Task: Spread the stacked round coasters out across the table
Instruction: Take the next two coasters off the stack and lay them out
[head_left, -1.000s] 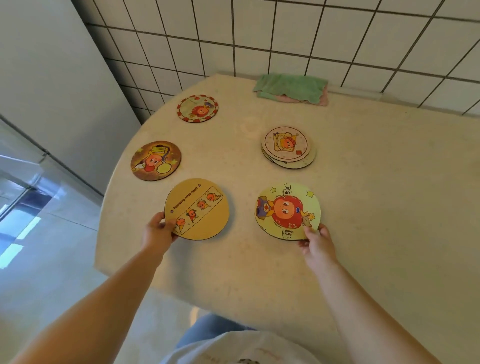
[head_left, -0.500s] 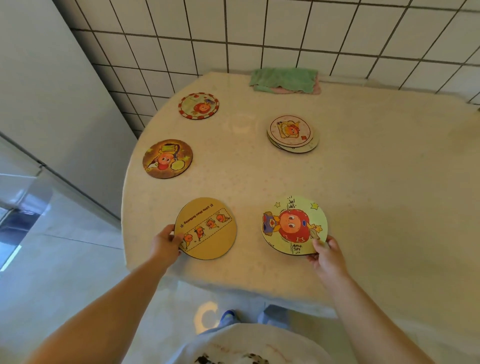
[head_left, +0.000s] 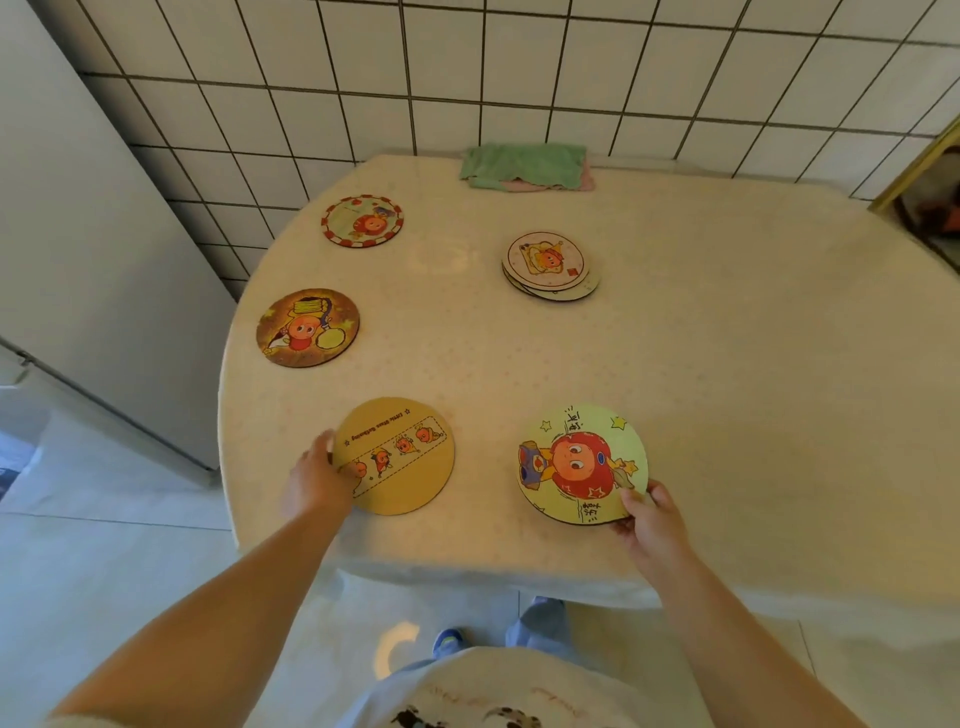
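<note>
The left hand (head_left: 317, 475) pinches the near rim of the tan coaster (head_left: 396, 455) and the right hand (head_left: 647, 514) pinches the edge of the pale green coaster (head_left: 583, 463), both lying close to the tabletop's (head_left: 727, 364) front edge. The remaining stack (head_left: 549, 266) sits further back, with two single coasters already laid out at the left. My worry is that either near coaster, nudged toward the person on letting go, could slide off that edge onto the floor.

Counted: four single round coasters (head_left: 395, 455) lying apart, one small stack of coasters (head_left: 549, 266), one folded green cloth (head_left: 524, 165), one table (head_left: 727, 364), two hands (head_left: 317, 480).
</note>
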